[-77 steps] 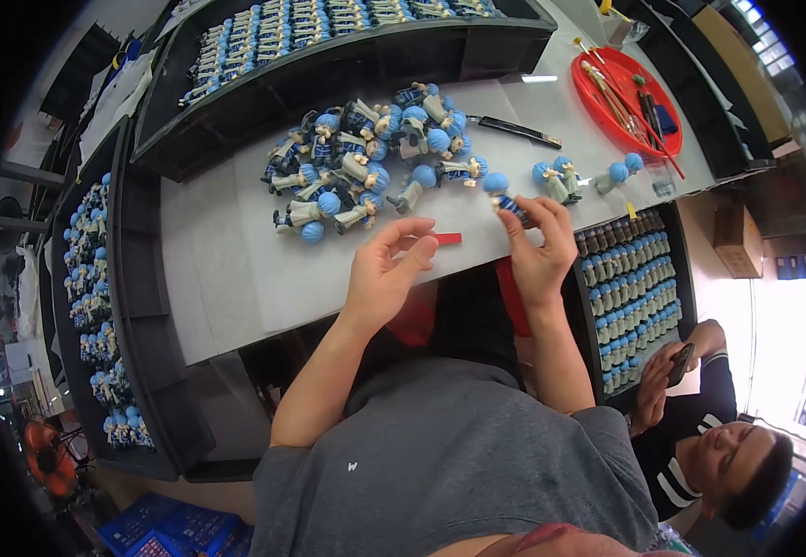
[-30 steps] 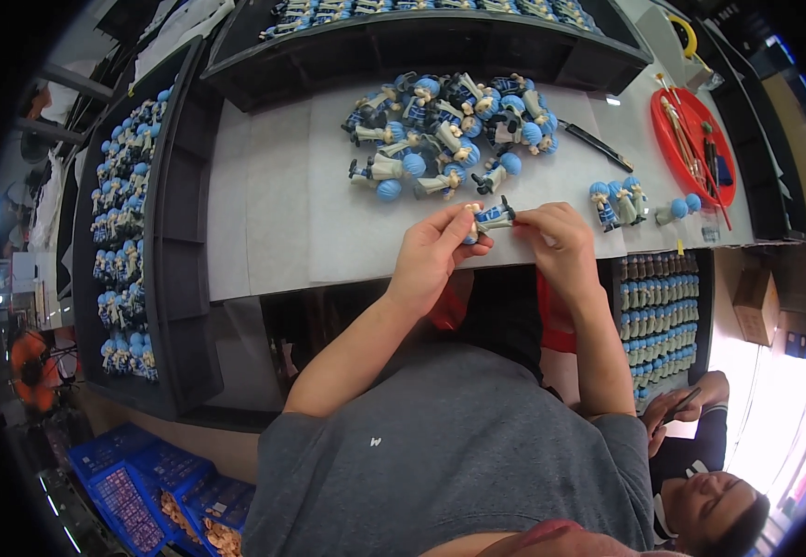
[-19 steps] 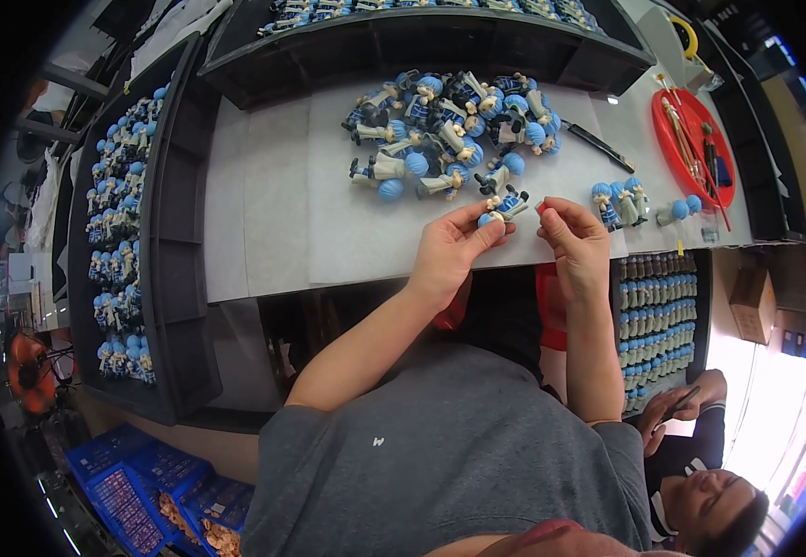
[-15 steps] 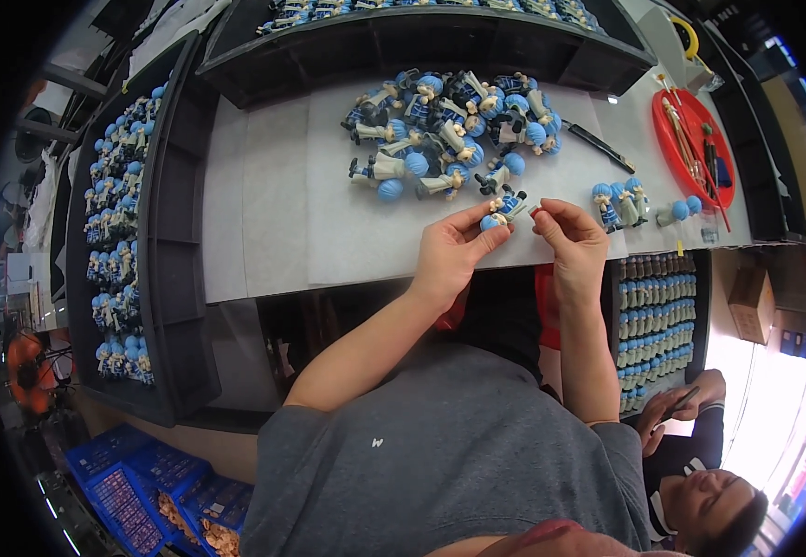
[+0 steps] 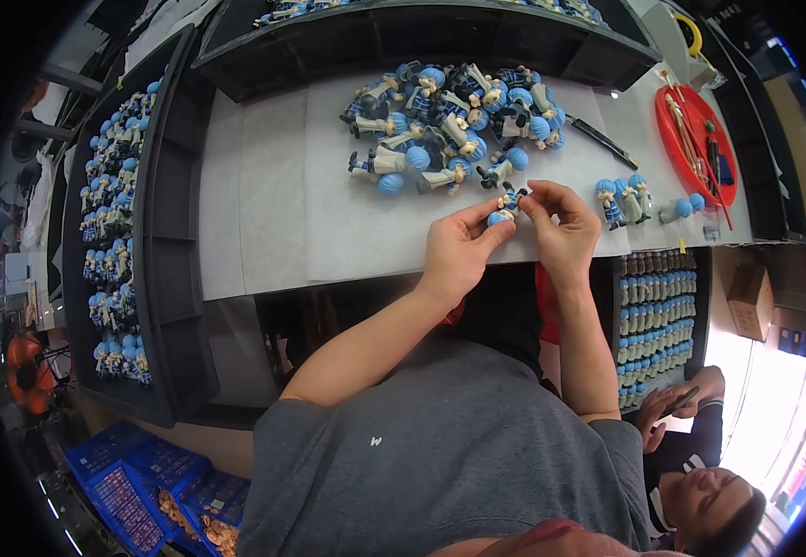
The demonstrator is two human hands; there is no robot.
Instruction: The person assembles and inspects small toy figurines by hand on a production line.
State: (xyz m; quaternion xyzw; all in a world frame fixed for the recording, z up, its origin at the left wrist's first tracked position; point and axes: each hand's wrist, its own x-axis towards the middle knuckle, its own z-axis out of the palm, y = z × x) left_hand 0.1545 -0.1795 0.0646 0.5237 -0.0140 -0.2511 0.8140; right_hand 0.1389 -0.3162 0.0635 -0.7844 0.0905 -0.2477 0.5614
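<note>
Between the thumb and fingers of my left hand [image 5: 458,249] is a small figurine [image 5: 507,206] with a blue head and blue-and-white clothes, its head toward me. My right hand [image 5: 568,232] is closed in a pinch, its fingertips against the figurine's far right side. Whatever the right fingers may hold is hidden. Beyond both hands lies a heap of similar figurines [image 5: 463,116], some on their sides. A few figurines [image 5: 622,204] stand upright to the right of my right hand, and blue-headed pieces [image 5: 681,209] lie farther right.
A black pen-like tool [image 5: 600,141] lies right of the heap. The red tray [image 5: 663,116] holds brushes. Dark crates of figurines stand at the back [image 5: 421,46] and left [image 5: 175,232]. Below the table's right side is another figurine tray [image 5: 618,316]. A person [image 5: 690,464] holds a phone at lower right.
My right hand has moved left and slightly away from me, up to the figurine. The small red piece in its fingertips no longer shows. The left hand keeps hold of the figurine.
</note>
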